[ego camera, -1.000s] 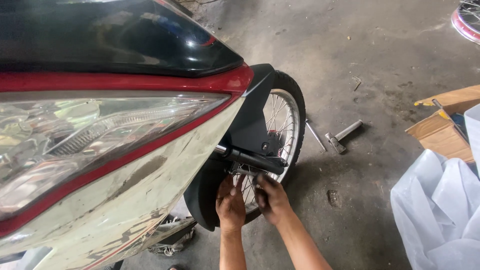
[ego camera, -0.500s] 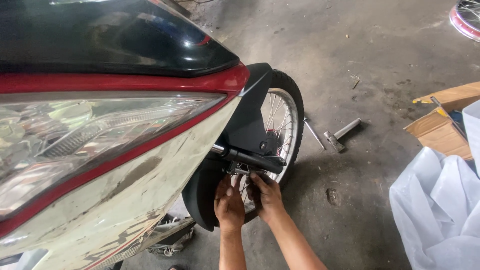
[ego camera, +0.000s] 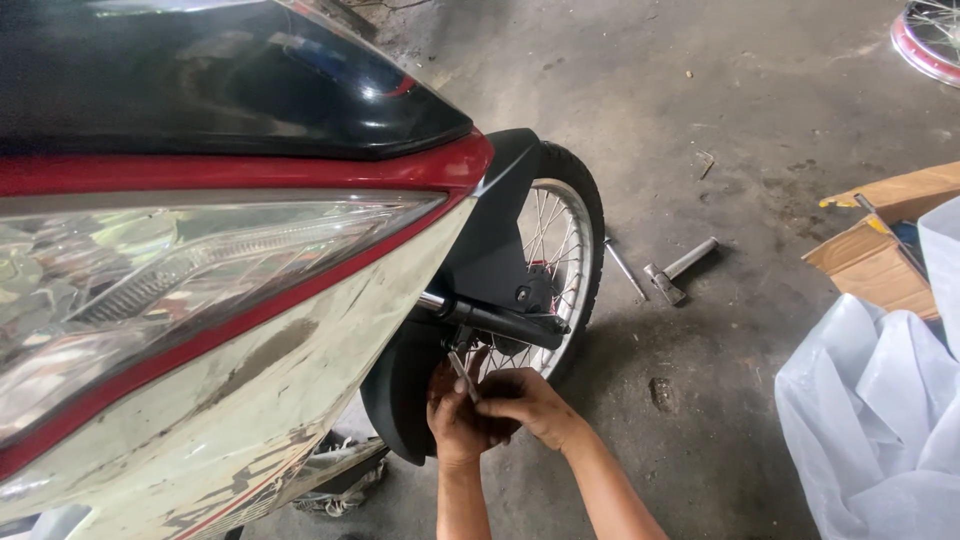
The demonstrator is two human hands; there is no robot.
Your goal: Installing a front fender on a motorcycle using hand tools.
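A motorbike's front end fills the left: headlight (ego camera: 190, 270), black fender (ego camera: 500, 250), spoked front wheel (ego camera: 560, 260) and fork leg (ego camera: 500, 322). Both my hands reach in under the fork beside the wheel. My left hand (ego camera: 455, 420) sits against the lower fender, fingers curled. My right hand (ego camera: 530, 400) is closed around a thin metal tool (ego camera: 462, 375) that points up toward the fork. The two hands touch each other. What the tool's tip meets is hidden.
A hammer (ego camera: 680, 272) and a thin metal rod (ego camera: 625, 268) lie on the concrete floor right of the wheel. An open cardboard box (ego camera: 880, 250) and a clear plastic sheet (ego camera: 880, 420) sit at the right. Another spoked rim (ego camera: 930, 40) shows at the top right corner.
The hands have stayed at the same spot under the fork, shifting only slightly; the right hand now closes more over the tool and against the left hand.
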